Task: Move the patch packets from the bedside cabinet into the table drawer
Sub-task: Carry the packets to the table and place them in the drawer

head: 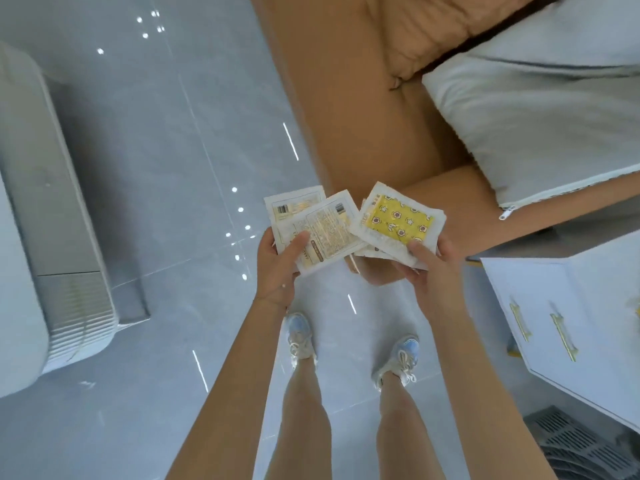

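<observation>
Two printed patch packets (322, 233) are sitting in the left hand (277, 271), its fingers curling round them, thumb on top. The right hand (433, 275) is gripping a stack topped by a yellow packet (398, 220), overlapping those. Right of the fingers the bedside cabinet (571, 299) is showing closed drawers; a bed (363, 116) is lying beyond.

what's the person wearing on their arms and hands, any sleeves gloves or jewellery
No sleeves or gloves in view: both are bare right up to the frame edge. The left hand has what looks like a thin band at its wrist. The right hand shows no watch, and I can make out no ring.
</observation>
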`<move>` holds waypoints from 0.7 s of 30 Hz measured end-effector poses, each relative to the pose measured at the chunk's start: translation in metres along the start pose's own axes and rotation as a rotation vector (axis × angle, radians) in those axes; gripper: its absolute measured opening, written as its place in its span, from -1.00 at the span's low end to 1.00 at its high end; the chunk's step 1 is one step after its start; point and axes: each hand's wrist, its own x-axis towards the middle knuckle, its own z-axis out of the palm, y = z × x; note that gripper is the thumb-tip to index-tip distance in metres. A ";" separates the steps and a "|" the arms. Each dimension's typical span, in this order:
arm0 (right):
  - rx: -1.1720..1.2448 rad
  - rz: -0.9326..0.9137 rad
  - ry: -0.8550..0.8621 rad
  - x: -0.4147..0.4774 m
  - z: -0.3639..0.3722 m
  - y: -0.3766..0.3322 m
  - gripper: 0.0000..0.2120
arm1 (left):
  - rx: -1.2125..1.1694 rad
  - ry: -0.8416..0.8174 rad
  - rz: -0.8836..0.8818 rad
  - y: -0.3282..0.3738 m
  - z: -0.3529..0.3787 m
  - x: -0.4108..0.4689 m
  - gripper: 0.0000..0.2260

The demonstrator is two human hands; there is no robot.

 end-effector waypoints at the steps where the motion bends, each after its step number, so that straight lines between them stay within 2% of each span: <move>1: -0.003 0.013 -0.019 -0.003 0.021 0.007 -0.67 | -0.017 0.019 0.002 0.010 -0.021 0.002 -0.69; 9: -0.129 0.084 -0.090 -0.023 0.160 0.042 -0.64 | -0.103 0.132 0.032 0.089 -0.152 0.011 -0.71; 16: -0.310 0.106 -0.247 -0.023 0.262 0.040 -0.73 | -0.255 0.252 0.056 0.139 -0.214 0.019 -0.66; 21: -0.427 0.118 -0.340 0.002 0.338 0.032 -0.68 | -0.299 0.324 0.085 0.171 -0.241 0.049 -0.74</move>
